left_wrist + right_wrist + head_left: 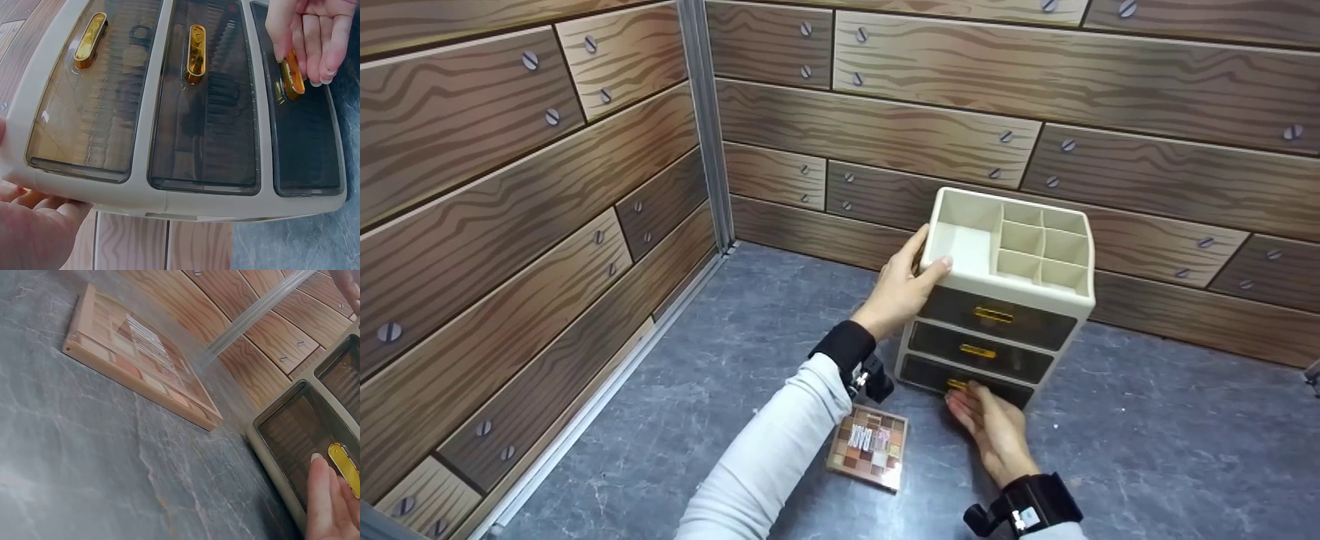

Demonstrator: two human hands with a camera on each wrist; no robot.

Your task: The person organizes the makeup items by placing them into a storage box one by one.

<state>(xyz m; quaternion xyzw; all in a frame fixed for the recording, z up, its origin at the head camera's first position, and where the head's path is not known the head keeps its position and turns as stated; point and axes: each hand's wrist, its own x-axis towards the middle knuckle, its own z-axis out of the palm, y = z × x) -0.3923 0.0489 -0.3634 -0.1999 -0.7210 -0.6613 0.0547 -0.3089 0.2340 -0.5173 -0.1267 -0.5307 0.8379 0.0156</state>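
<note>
A cream desktop drawer organizer (pixel 1011 294) stands on the floor, with open compartments on top and three dark see-through drawers below. My left hand (pixel 900 288) grips its upper left corner, thumb over the top rim and fingers along the side. Down at the bottom drawer (pixel 304 146), my right hand (pixel 992 431) has its thumb and fingers about the gold handle (pixel 292 77). All three drawers look closed. On the floor left of the right hand lies a square makeup palette (pixel 870 448) with many coloured pans, seen also in the right wrist view (pixel 140 360).
Wood-plank patterned walls (pixel 870 112) rise behind and to the left, meeting at a grey metal corner post (pixel 703 112). The floor (pixel 660 450) has a grey marbled surface. The organizer stands near the back wall.
</note>
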